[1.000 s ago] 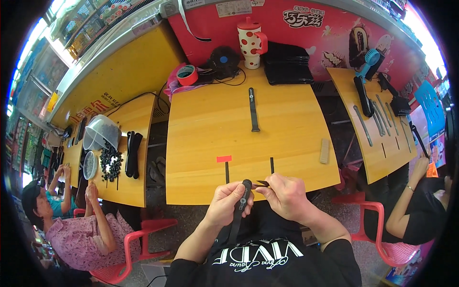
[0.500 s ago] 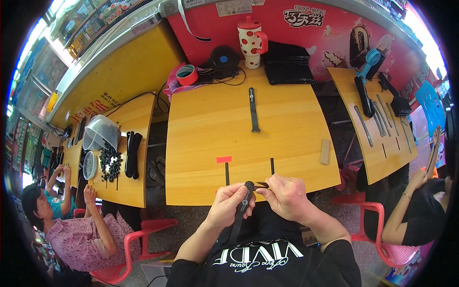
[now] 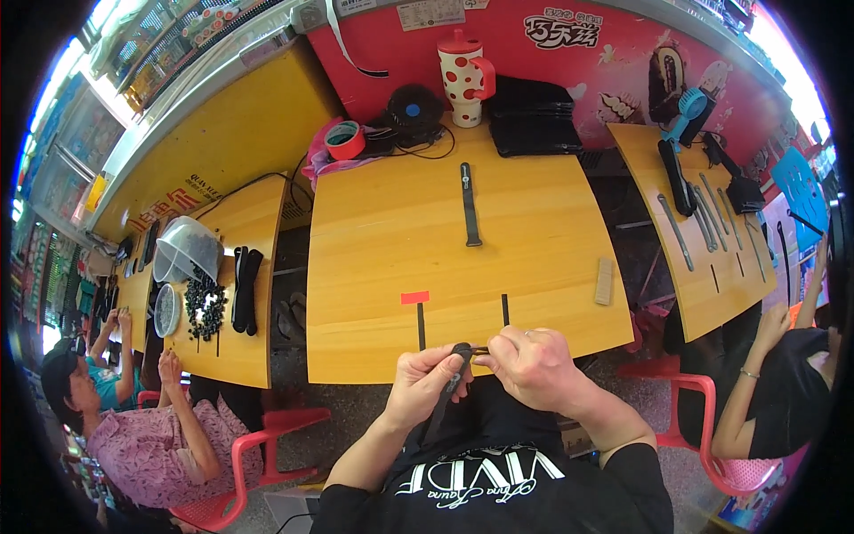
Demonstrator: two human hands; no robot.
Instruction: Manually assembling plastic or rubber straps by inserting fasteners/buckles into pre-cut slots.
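My left hand [image 3: 422, 381] is closed on a black strap [image 3: 436, 418], whose rounded end shows above the thumb while its tail hangs toward my lap. From the right, my right hand [image 3: 536, 363] pinches a small dark pointed tool [image 3: 481, 350] with thin prongs, its tips at the strap's rounded end. Its exact kind is hard to make out, as the fingers cover most of it. Another black strap [image 3: 470, 205] lies lengthwise on the wooden table [image 3: 382, 231] beyond my hands.
Black marks, a red tape piece [image 3: 414, 297] and a tan block [image 3: 604, 281] are on the table. Behind stand a red tape roll [image 3: 344, 140], dotted cup [image 3: 463, 84] and black stack [image 3: 534, 125]. People sit at both side tables; small black parts [image 3: 206, 303] spill from a tub.
The tool's tips have moved in against the strap's rounded end, and my right hand has turned slightly. At the right table, the other person's arms have shifted.
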